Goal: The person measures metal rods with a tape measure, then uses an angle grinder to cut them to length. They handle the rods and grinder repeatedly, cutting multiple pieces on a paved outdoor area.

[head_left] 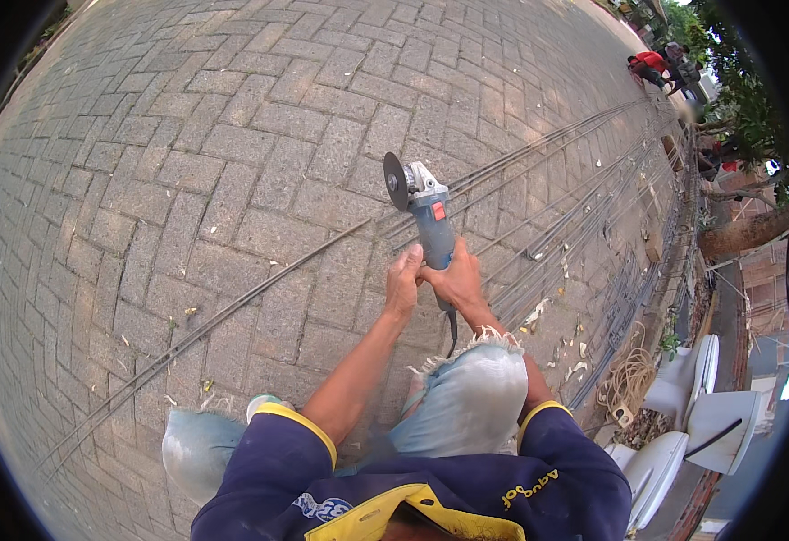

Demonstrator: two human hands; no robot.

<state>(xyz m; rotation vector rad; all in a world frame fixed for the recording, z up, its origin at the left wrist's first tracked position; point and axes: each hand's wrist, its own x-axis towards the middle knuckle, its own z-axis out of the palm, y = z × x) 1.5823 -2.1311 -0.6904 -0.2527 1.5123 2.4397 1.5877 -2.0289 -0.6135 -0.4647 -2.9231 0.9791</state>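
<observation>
An angle grinder point(437, 230) with a blue body, grey metal head and red patch is held out in front of me. Its thin dark cutting disc point(396, 181) faces left at the far end. My right hand point(456, 278) wraps round the rear of the body, above the black cord that bends down toward my knee. Against the body's left side my left hand point(402, 279) is closed, its fingertips partly hidden. Long thin steel bars point(259, 290) lie on the paving under and beyond the tool, running from lower left to upper right.
More bars point(547, 221) spread out on the right, with leaves scattered among them. A coiled tan cord point(629, 383) and white toilet-like ceramic pieces point(678, 460) sit at lower right. Other people point(660, 69) are at the far right, near a tree trunk point(744, 233).
</observation>
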